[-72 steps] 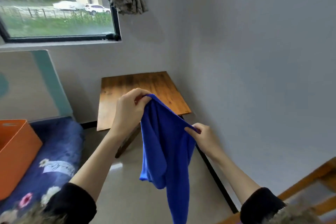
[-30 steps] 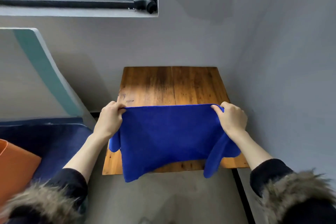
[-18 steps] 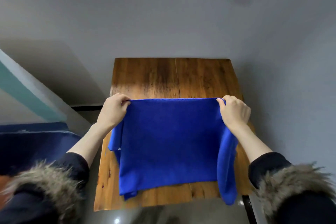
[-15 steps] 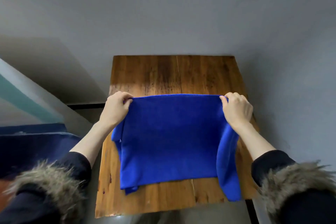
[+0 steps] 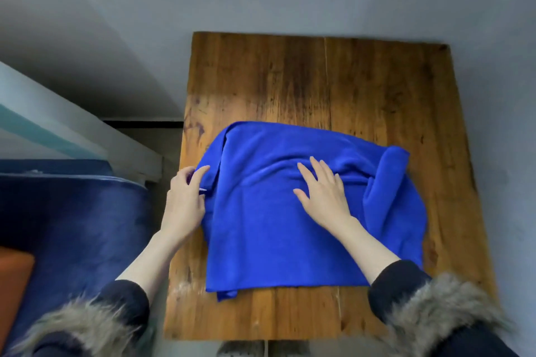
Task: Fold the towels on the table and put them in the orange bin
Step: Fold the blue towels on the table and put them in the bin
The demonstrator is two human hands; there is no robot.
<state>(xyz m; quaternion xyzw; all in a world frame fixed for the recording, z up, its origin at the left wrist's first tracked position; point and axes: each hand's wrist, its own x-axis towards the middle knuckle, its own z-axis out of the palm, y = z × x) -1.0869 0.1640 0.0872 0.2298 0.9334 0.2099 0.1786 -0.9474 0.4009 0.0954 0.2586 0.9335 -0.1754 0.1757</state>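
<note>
Lying across the middle of the frame, the blue towel [image 5: 290, 211] rests on the wooden table [image 5: 290, 81], rumpled along its upper edge and with a rolled fold standing up at its right side. Its lower edge runs fairly straight across the tabletop, with a small corner poking out at the lower left. The right hand [image 5: 324, 191] lies flat on the centre of the towel, fingers straight and slightly spread, palm down and pressing the cloth. The left hand [image 5: 185, 197] sits at the towel's left edge, just over the left rim of the table; its fingers are curled and seem to pinch the edge of the cloth there, though the grip itself is partly hidden. Both forearms come up from the bottom of the frame out of dark sleeves with fur-trimmed cuffs [image 5: 443, 307]. At the lower left edge of the frame, only 1 corner of the orange bin [image 5: 13, 284] shows, resting on a dark blue cushion [image 5: 72, 226], well apart from the towel.
</note>
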